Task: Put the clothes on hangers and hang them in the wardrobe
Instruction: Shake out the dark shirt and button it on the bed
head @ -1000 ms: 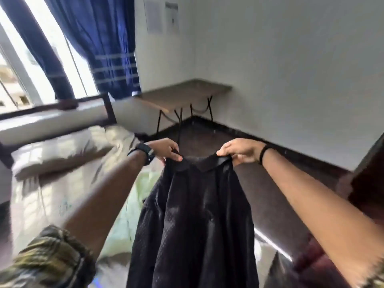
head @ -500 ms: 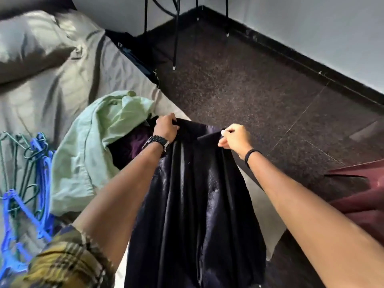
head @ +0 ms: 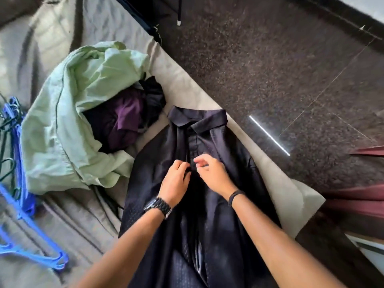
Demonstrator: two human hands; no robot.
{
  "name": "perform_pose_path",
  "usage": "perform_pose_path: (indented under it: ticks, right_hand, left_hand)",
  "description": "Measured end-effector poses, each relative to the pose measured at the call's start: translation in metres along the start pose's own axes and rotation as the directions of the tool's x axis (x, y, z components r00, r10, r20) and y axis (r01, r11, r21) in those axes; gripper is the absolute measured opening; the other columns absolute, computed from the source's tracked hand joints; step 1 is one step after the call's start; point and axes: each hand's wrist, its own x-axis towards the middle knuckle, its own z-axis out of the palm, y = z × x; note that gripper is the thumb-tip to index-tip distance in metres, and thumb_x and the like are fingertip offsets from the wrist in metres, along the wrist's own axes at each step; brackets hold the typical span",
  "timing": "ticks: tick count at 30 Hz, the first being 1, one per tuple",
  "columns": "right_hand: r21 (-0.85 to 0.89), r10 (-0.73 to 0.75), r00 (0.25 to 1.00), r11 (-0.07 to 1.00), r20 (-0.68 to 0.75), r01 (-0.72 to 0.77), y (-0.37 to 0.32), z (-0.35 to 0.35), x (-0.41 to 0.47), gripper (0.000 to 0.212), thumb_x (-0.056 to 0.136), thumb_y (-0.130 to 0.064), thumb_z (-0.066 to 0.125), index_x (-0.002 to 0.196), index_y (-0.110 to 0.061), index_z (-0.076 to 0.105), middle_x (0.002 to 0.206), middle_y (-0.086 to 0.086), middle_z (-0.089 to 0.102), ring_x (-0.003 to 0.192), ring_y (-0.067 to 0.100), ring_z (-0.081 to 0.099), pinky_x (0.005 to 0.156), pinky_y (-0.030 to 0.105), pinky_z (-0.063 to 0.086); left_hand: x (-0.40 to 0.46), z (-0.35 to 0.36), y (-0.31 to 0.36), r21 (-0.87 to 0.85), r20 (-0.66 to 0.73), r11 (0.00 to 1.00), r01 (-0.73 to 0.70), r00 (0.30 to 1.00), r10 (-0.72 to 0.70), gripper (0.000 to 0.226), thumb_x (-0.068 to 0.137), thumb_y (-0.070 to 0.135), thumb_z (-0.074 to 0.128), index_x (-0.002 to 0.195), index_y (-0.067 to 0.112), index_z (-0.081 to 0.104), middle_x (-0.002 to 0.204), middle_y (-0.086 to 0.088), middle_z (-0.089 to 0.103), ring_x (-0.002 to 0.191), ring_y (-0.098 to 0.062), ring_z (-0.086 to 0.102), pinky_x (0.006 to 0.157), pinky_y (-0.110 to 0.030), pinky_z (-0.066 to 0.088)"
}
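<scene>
A black collared shirt (head: 224, 146) lies flat on the bed (head: 83, 221), collar pointing away from me. My left hand (head: 175, 183) and my right hand (head: 212, 173) meet at its button placket, just below the collar, fingers curled and pinching the fabric edges there. Blue and dark green hangers (head: 18, 183) lie in a heap at the bed's left side. A light green garment (head: 68, 113) and a purple one (head: 124, 119) are piled left of the shirt.
The bed's edge runs diagonally to the right of the shirt, with dark speckled floor (head: 270, 69) beyond it. A table leg (head: 179, 19) stands at the top. A maroon wardrobe door (head: 361, 196) shows at the right edge.
The shirt, held up by its collar before, now lies spread on the bed. Both hands have left the collar and come together at the placket.
</scene>
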Motion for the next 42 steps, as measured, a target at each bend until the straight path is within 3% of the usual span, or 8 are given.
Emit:
perform_pose_path:
  ticks: [10,14,19,27,30,34,37,42]
  right_hand:
    - [-0.038,0.129,0.971,0.989,-0.202,-0.139,0.042,0.055,-0.017,0.028,0.084,-0.02,0.069,0.107,-0.01,0.056,0.092,0.002,0.052,0.098,0.021,0.053,0.086,0.025,0.039]
    - [-0.129,0.08,0.95,0.984,-0.301,-0.124,0.046,0.07,-0.005,0.035,0.079,-0.021,0.073,0.102,-0.009,0.05,0.103,0.01,0.056,0.099,0.027,0.052,0.084,0.034,0.039]
    - [-0.261,-0.074,0.885,0.964,-0.459,-0.055,0.051,0.078,0.003,0.014,0.081,-0.011,0.056,0.093,-0.003,0.055,0.096,0.016,0.06,0.091,0.034,0.055,0.076,0.038,0.04]
    - [0.056,-0.009,0.802,0.997,-0.597,0.052,0.061,0.082,-0.002,0.007,0.08,-0.007,0.067,0.085,-0.008,0.072,0.075,0.004,0.069,0.072,0.015,0.063,0.067,0.013,0.044]
    - [0.204,0.058,0.82,0.976,-0.569,0.072,0.057,0.083,-0.012,0.021,0.078,-0.002,0.067,0.083,-0.022,0.073,0.079,-0.006,0.07,0.079,0.012,0.066,0.083,0.031,0.055]
    - [0.094,0.076,0.807,0.995,-0.586,-0.025,0.044,0.085,-0.023,0.016,0.077,-0.003,0.068,0.092,-0.009,0.07,0.073,0.0,0.066,0.069,0.01,0.059,0.06,0.006,0.042]
    - [0.046,0.097,0.802,0.995,-0.589,-0.086,0.037,0.087,-0.024,0.017,0.076,-0.001,0.066,0.092,-0.007,0.067,0.074,0.004,0.066,0.071,0.013,0.057,0.056,0.011,0.037]
    - [0.612,0.294,0.801,0.783,-0.521,0.111,0.041,0.08,-0.029,0.018,0.087,0.006,0.055,0.101,0.001,0.064,0.079,0.008,0.064,0.07,0.015,0.058,0.061,0.021,0.046]
  left_hand:
    - [-0.004,0.014,-0.035,-0.248,0.017,0.945,0.211,0.977,-0.213,0.027,0.089,-0.001,0.055,0.114,0.008,0.049,0.098,-0.001,0.049,0.079,-0.014,0.051,0.076,-0.015,0.036]
    - [0.001,0.021,-0.053,-0.237,0.042,0.964,0.122,0.992,-0.115,0.02,0.09,-0.004,0.051,0.092,0.015,0.042,0.091,-0.002,0.043,0.078,-0.015,0.043,0.078,-0.022,0.034]
    - [0.004,0.034,-0.07,-0.313,-0.03,0.949,0.03,0.999,-0.041,0.017,0.094,0.006,0.054,0.108,0.012,0.061,0.092,0.001,0.046,0.079,0.0,0.048,0.077,-0.005,0.035]
    - [0.009,0.039,-0.081,-0.443,-0.073,0.896,-0.042,0.997,0.01,0.006,0.087,0.009,0.066,0.091,0.009,0.07,0.086,0.002,0.049,0.07,-0.001,0.05,0.071,-0.002,0.038]
    - [0.008,0.029,-0.074,-0.563,0.004,0.826,0.036,0.999,-0.041,0.004,0.087,0.012,0.067,0.086,0.013,0.07,0.088,0.0,0.061,0.073,-0.003,0.055,0.073,-0.008,0.041]
    - [0.001,0.014,-0.054,-0.739,0.095,0.662,0.128,0.992,-0.085,0.01,0.085,0.011,0.069,0.078,0.018,0.071,0.077,0.003,0.07,0.073,-0.005,0.06,0.071,-0.019,0.047]
    - [-0.009,0.014,-0.041,-0.773,0.053,0.618,0.146,0.985,-0.167,0.009,0.085,0.015,0.069,0.077,0.018,0.072,0.068,0.004,0.066,0.062,-0.007,0.056,0.059,-0.023,0.045]
    - [-0.02,0.023,-0.031,-0.889,0.199,0.377,0.261,0.96,-0.196,0.011,0.087,0.007,0.066,0.077,0.012,0.07,0.073,0.0,0.068,0.07,-0.011,0.062,0.067,-0.024,0.053]
